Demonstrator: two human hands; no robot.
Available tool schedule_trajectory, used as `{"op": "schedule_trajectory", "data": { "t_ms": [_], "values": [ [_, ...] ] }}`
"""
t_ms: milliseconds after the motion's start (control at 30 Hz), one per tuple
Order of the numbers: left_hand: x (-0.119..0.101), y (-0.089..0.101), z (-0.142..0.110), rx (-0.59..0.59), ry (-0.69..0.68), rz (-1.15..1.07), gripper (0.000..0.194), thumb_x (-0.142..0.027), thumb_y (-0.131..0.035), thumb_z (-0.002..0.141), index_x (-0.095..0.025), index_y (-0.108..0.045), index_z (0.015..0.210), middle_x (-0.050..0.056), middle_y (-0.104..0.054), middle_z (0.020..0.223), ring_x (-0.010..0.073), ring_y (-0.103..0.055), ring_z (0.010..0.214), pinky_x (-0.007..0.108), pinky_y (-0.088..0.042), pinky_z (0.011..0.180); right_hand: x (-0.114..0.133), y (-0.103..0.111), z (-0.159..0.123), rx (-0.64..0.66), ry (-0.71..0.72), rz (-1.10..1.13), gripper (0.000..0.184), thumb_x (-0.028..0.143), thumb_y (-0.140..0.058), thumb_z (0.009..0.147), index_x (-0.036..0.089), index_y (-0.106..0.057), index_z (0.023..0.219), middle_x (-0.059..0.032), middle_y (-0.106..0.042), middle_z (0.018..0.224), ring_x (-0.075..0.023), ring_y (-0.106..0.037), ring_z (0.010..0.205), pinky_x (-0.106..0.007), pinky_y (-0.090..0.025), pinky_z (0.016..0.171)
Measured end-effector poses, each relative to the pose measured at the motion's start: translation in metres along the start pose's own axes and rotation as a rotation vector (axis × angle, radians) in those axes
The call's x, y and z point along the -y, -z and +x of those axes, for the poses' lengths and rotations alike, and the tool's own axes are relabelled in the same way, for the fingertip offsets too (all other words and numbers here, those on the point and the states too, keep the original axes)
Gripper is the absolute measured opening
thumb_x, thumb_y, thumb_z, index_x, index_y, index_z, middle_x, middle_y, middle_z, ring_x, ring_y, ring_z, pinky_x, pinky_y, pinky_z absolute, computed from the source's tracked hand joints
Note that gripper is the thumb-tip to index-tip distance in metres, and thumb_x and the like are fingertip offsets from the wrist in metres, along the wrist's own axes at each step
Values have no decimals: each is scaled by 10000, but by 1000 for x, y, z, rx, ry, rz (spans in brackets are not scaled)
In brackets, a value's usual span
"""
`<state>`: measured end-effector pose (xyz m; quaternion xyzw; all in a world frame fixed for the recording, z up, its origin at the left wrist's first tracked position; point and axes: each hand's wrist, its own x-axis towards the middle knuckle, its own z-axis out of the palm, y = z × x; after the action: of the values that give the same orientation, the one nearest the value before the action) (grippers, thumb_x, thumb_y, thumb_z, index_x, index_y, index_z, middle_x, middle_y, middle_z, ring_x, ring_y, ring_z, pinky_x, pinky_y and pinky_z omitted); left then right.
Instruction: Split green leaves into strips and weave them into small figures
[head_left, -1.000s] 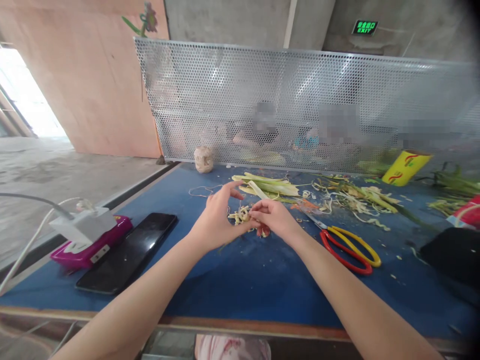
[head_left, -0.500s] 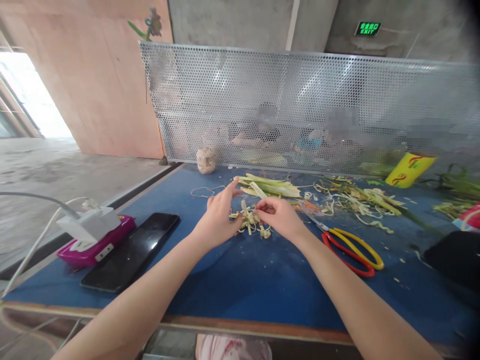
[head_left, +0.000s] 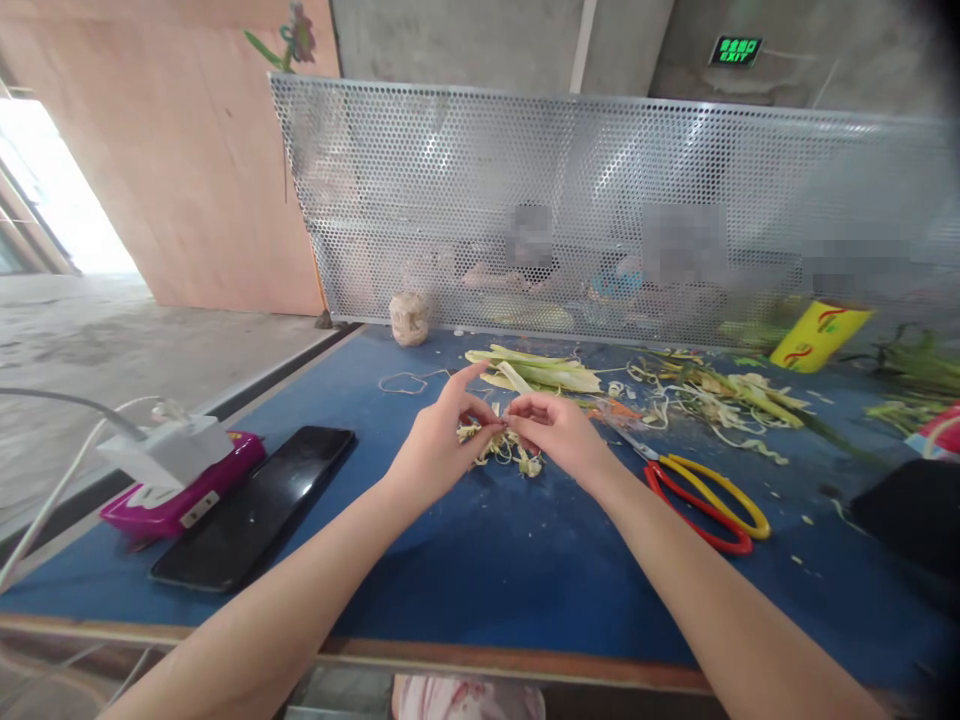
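My left hand (head_left: 444,432) pinches with thumb and a finger over a small cluster of pale yellow-green plant pieces (head_left: 529,465), its index finger raised. My right hand (head_left: 559,430) is closed in a pinch too, fingertips meeting those of the left. Whatever lies between the fingertips is too small to make out. The cluster is partly hidden behind both hands. Just beyond them lie long pale green leaf strips (head_left: 555,374). To the right of my right hand rest scissors (head_left: 709,500) with one red and one yellow handle.
On the left lie a black phone (head_left: 255,510) and a magenta power strip (head_left: 217,490) with a white charger (head_left: 169,450). A wrapped pale roll (head_left: 409,318) stands by the perforated metal screen (head_left: 465,190). Plant scraps (head_left: 720,395) and a yellow packet (head_left: 821,337) lie right; people sit behind the screen.
My left hand has moved right and its thumb and finger have closed, bringing its fingertips to those of my right hand. The scissors and leaf strips have stayed in place.
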<state>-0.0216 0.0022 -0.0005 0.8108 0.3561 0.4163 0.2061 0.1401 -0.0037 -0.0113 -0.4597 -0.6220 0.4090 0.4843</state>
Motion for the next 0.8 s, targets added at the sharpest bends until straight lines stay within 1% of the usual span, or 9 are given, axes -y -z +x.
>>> {"op": "schedule_trajectory", "data": {
  "t_ms": [67,133,267,333,400,533,633,700,800],
  "values": [
    [-1,1,1,14,61,-56,597,-173,-579,738,-193,-314,1272,-19,-658,753,118,-609,713,254,-464,715,-1,1,1,-8,6,8,105,268,-605,691,189,-604,761,8,-555,648,-75,-424,470,-225,-323,449],
    [-1,2,2,32,95,-89,610,-168,-587,732,-207,-313,1275,-23,-667,749,119,-615,708,254,-468,707,-3,2,2,-18,-36,9,155,310,-625,679,182,-623,767,8,-548,622,-71,-399,456,-224,-308,439],
    [0,5,1,-19,81,-10,607,-178,-613,716,-217,-341,1257,-31,-673,739,121,-597,670,266,-466,697,-6,5,3,-4,-126,95,243,378,-675,638,162,-606,726,40,-474,512,-56,-352,415,-217,-287,419],
    [1,6,0,-52,18,16,613,-185,-610,726,-218,-326,1268,-26,-675,757,122,-591,680,276,-465,712,-6,7,2,57,-174,142,272,400,-683,634,160,-592,721,43,-467,494,-59,-369,414,-216,-290,415],
    [2,7,0,-54,-93,-5,637,-184,-596,747,-213,-278,1299,-20,-670,772,132,-599,759,290,-461,763,-4,9,1,114,-214,143,280,405,-694,626,159,-593,715,28,-495,513,-71,-417,445,-217,-310,425],
    [4,5,-1,9,-283,-52,679,-153,-565,779,-210,-190,1342,-20,-645,743,148,-577,938,332,-422,888,-2,11,0,110,-199,172,269,390,-710,613,163,-606,712,16,-522,554,-77,-446,467,-230,-350,454],
    [4,4,-1,35,-333,-37,676,-133,-550,789,-211,-180,1348,-18,-631,729,153,-574,944,351,-413,906,-3,10,0,99,-176,226,240,368,-715,613,175,-623,723,15,-535,579,-72,-439,463,-231,-344,460],
    [5,4,-1,44,-349,-29,661,-129,-535,799,-213,-178,1349,-13,-626,736,155,-575,941,351,-419,898,-4,9,-1,116,-199,239,232,355,-724,601,184,-641,734,11,-553,606,-71,-435,475,-232,-345,470],
    [6,4,-2,58,-349,-30,659,-123,-522,808,-228,-163,1350,-10,-621,759,149,-578,908,311,-451,830,-2,7,-2,161,-242,234,229,351,-730,595,182,-662,733,5,-570,641,-67,-435,497,-228,-351,486]
  ]
}}
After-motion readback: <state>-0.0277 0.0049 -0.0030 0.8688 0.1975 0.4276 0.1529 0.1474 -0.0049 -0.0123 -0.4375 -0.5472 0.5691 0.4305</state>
